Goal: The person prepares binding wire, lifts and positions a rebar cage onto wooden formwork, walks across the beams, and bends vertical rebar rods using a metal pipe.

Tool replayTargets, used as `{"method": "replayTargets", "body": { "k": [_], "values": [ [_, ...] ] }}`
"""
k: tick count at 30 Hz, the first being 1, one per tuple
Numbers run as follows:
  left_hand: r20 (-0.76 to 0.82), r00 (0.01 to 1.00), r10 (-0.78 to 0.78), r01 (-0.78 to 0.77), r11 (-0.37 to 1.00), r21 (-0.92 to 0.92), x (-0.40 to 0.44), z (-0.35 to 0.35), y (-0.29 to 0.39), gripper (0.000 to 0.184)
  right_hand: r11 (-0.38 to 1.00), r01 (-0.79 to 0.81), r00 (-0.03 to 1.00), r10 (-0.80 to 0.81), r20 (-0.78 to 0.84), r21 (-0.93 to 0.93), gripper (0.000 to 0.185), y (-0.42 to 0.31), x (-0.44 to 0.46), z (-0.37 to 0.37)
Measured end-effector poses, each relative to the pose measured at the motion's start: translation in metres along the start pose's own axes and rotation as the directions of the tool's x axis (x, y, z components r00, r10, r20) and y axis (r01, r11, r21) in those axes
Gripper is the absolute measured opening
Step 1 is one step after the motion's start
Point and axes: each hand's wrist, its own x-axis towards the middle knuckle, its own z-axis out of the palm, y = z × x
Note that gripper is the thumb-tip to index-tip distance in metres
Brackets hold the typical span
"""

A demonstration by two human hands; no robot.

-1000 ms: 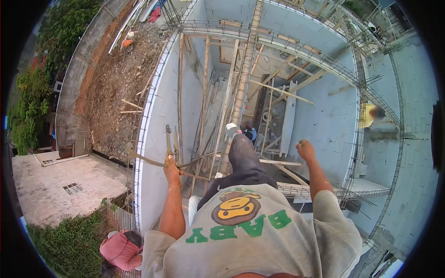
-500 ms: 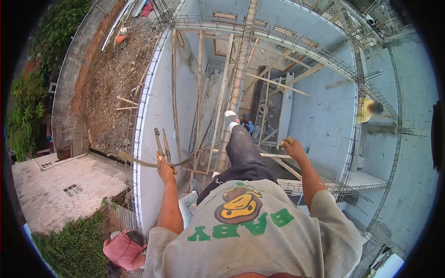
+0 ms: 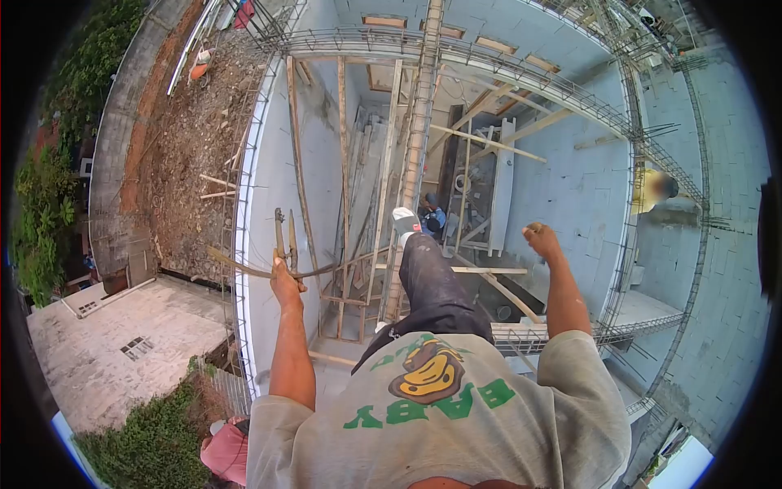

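Note:
My left hand (image 3: 287, 287) is closed around a pair of worn pincers (image 3: 280, 236), their two long arms pointing away from me. In the same grip is a long, curved bundle of tie wire (image 3: 236, 262) that sticks out to both sides. My right hand (image 3: 542, 241) is held out to the side with curled fingers, and nothing shows in it. Below and between my hands, one shoe (image 3: 406, 220) is on a narrow beam form (image 3: 417, 138) with steel bars along it.
Rebar cages (image 3: 529, 63) run along the wall tops. Timber props (image 3: 344, 163) and planks stand in the deep room below, where a person in blue (image 3: 433, 220) is. Another person in yellow (image 3: 650, 191) is at the right, one in pink (image 3: 226, 453) at lower left.
My body and view have shifted slightly along the beam. My right hand has moved outward to the right, and my left hand still grips the pincers and wire.

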Motion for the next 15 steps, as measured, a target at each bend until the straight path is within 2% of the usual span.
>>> {"method": "replayTargets", "body": {
  "k": [2,5,6,7,9,10,13,15],
  "values": [
    [0.024,1.0,-0.004,0.005,0.999,-0.043,0.018,0.017,0.024,0.044,0.999,-0.029,0.999,0.029,-0.025,0.02,0.035,0.0,0.03,-0.026],
    [0.005,0.997,0.083,-0.083,0.997,0.0,0.068,0.042,0.049,0.038,1.0,-0.019,0.997,0.017,-0.081,-0.021,0.034,0.002,0.081,-0.076],
    [0.012,0.992,0.122,-0.121,0.991,-0.05,0.069,0.054,0.071,0.032,1.0,-0.014,0.993,0.01,-0.116,-0.027,0.035,0.009,0.102,-0.091],
    [-0.011,0.996,0.091,-0.091,0.995,-0.033,0.091,0.059,0.079,0.03,0.999,-0.008,0.989,0.003,-0.148,-0.034,0.035,0.016,0.121,-0.106],
    [-0.044,0.996,0.08,-0.081,0.997,-0.02,0.107,0.075,0.115,0.033,1.0,-0.018,0.981,0.015,-0.196,-0.013,0.035,0.015,0.145,-0.146],
    [-0.005,0.997,0.079,-0.079,0.997,-0.028,0.111,0.079,0.135,0.036,1.0,-0.025,0.975,0.024,-0.222,0.0,0.035,0.011,0.154,-0.168],
    [-0.03,0.998,0.054,-0.055,0.996,-0.07,0.118,0.096,0.182,0.032,0.978,-0.145,0.97,0.169,-0.172,0.148,0.036,-0.003,0.154,-0.225],
    [-0.06,0.997,0.044,-0.051,0.993,-0.106,0.112,0.116,0.21,0.032,0.976,-0.199,0.967,0.21,-0.146,0.087,0.034,0.012,0.16,-0.256]
  ]
}}
